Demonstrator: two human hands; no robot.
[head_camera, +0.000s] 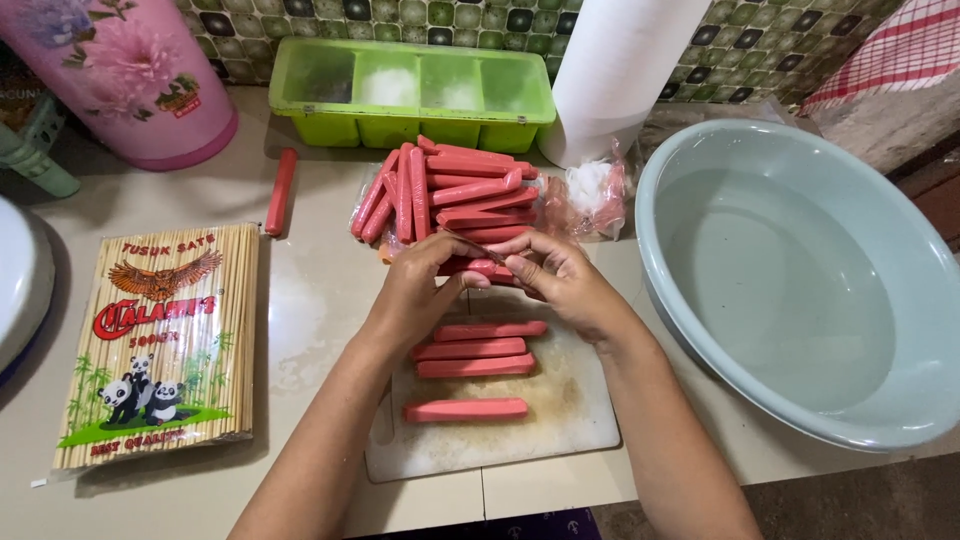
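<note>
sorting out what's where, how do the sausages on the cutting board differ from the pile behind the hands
The sausages on the cutting board number four, laid flat side by side in a spaced row; the pile holds many more, stacked and fanned at angles. The board ones lie on the white cutting board; the pile rests on clear plastic wrapping. Both are red, long and thin.

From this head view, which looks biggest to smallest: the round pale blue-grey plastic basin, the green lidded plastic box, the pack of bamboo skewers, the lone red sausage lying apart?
1. Round pale blue-grey plastic basin, plainly largest.
2. Green lidded plastic box and pack of bamboo skewers: they look alike; the box lies farther off, so no ranking.
3. Lone red sausage, smallest.
</note>
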